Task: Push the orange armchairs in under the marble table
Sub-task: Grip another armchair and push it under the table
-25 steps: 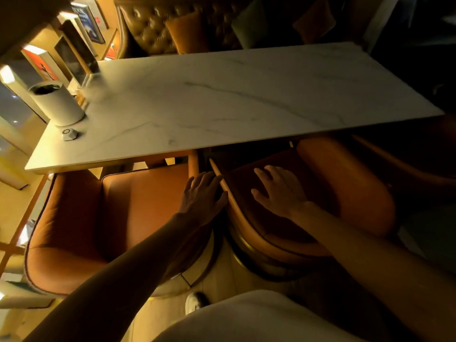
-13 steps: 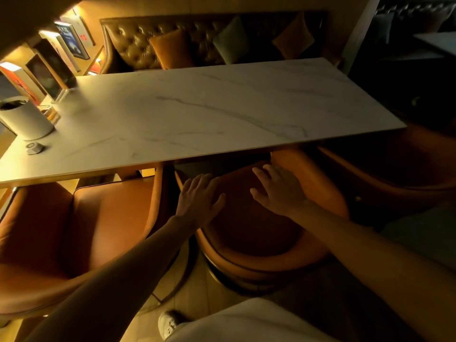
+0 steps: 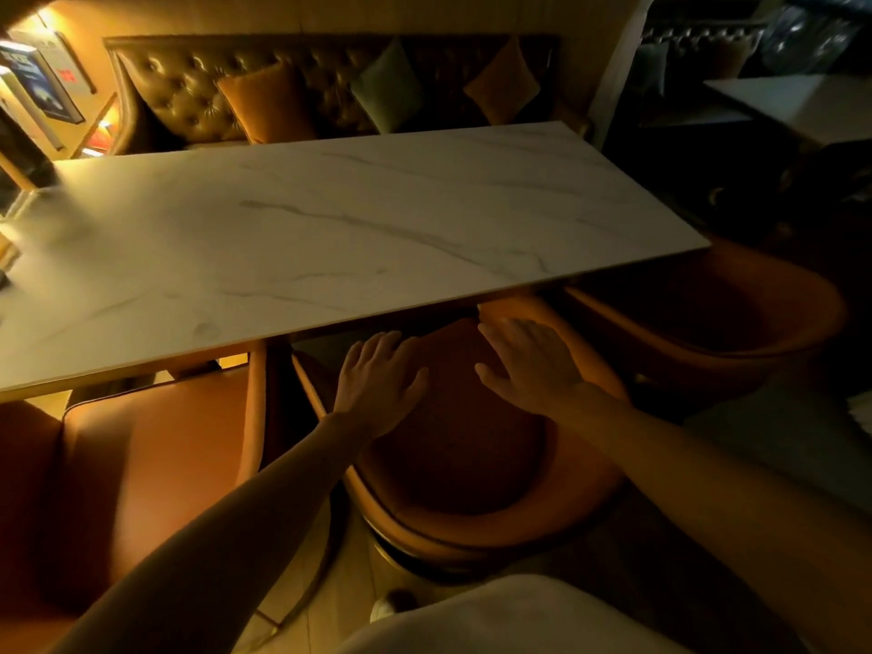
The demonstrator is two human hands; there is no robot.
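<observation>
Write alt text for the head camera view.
Both hands, left hand and right hand, lie open and flat on the back of the middle orange armchair, at the near edge of a marble table. Similar armchairs flank it; a tufted bench with cushions stands beyond.

Left hand point(image 3: 377, 384): you are holding it flat, palm down, fingers spread and pointing away from you, thumb splayed out to the right.
Right hand point(image 3: 528, 365): you are keeping it flat too, palm down, fingers fanned and angling up and to the left, thumb pointing toward the left hand.
Spacing: your two hands are lying side by side, near each other but apart.
Left arm: you are reaching it forward from the lower left, bare, nearly straight.
Right arm: you are extending it from the lower right, bare, wrist slightly bent.
</observation>
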